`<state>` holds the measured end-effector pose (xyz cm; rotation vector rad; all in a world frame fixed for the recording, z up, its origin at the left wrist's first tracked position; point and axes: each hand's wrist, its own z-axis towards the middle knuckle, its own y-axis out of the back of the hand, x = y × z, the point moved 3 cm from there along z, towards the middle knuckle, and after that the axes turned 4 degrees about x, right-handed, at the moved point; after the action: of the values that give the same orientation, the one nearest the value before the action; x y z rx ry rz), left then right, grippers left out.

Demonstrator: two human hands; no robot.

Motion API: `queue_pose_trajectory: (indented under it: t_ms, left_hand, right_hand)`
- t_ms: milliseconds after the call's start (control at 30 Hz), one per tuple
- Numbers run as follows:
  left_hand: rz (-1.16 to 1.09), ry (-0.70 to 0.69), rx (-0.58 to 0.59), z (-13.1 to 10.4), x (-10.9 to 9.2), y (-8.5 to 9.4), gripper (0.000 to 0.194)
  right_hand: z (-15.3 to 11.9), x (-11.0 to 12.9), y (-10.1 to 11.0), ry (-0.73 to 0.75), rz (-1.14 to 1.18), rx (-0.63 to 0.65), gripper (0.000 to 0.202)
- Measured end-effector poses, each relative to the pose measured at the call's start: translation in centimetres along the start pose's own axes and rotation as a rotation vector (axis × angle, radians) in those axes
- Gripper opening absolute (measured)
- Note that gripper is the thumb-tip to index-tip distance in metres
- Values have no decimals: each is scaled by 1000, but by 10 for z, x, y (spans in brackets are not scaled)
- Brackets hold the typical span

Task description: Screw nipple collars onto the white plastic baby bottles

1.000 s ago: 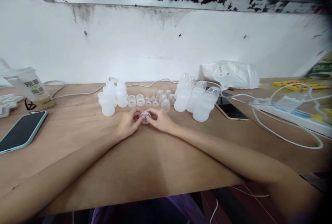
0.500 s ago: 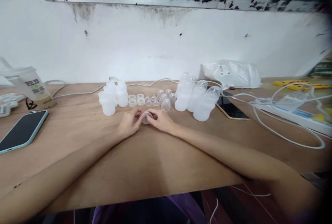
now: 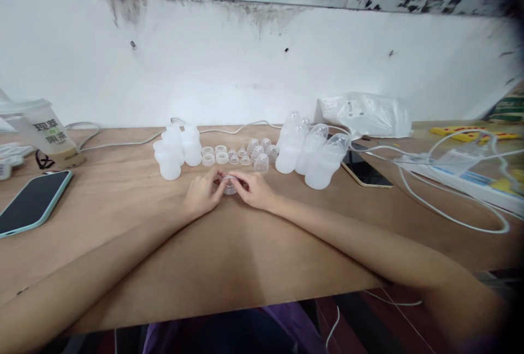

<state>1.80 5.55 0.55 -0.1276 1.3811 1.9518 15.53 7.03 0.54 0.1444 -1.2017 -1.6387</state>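
Observation:
Both hands meet at the middle of the wooden table, their fingers closed round a small clear plastic piece (image 3: 230,187). My left hand (image 3: 205,192) grips its left side and my right hand (image 3: 254,190) its right side; the fingertips partly hide it. Just behind them stand white rings (image 3: 208,155), small clear nipples (image 3: 239,157) and clear domed caps (image 3: 261,163). Frosted bottles without caps (image 3: 169,160) are at the left of these parts. Frosted bottles with clear domes (image 3: 320,165) stand to the right.
At the far left are a drink cup (image 3: 53,135) and a phone (image 3: 35,201). A second phone (image 3: 365,168), a plastic bag (image 3: 366,115) and a power strip (image 3: 470,179) with looped white cables lie on the right. The wall (image 3: 213,70) rises behind the table.
The fingers have shifted slightly on the clear piece, which both hands still hold. The whole view has moved a little, with the table items appearing slightly higher.

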Motion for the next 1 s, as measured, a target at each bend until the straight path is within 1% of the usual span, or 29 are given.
queue_pose_trajectory:
  t_ms: [167, 367, 467, 633, 900, 1000]
  left_hand:
    - [53, 16, -3, -1, -1, 0, 17]
    - [118, 58, -2, -1, -1, 0, 13]
    - [106, 55, 0, 0, -1, 0, 16]
    - [47, 48, 6, 0, -3, 2, 22]
    - [128, 40, 25, -1, -3, 0, 17]
    - [139, 37, 30, -1, -4, 1, 14]
  right_hand:
    - [0, -1, -1, 20, -17, -16, 28]
    - [2, -1, -1, -12, -16, 1, 26]
    - [2, -1, -1, -29, -7, 13, 26]
    - [2, -2, -1, -30, 14, -23, 29]
    - [3, -2, -2, -4, 49, -53, 29]
    - [3, 0, -1, -6, 46, -36, 28]
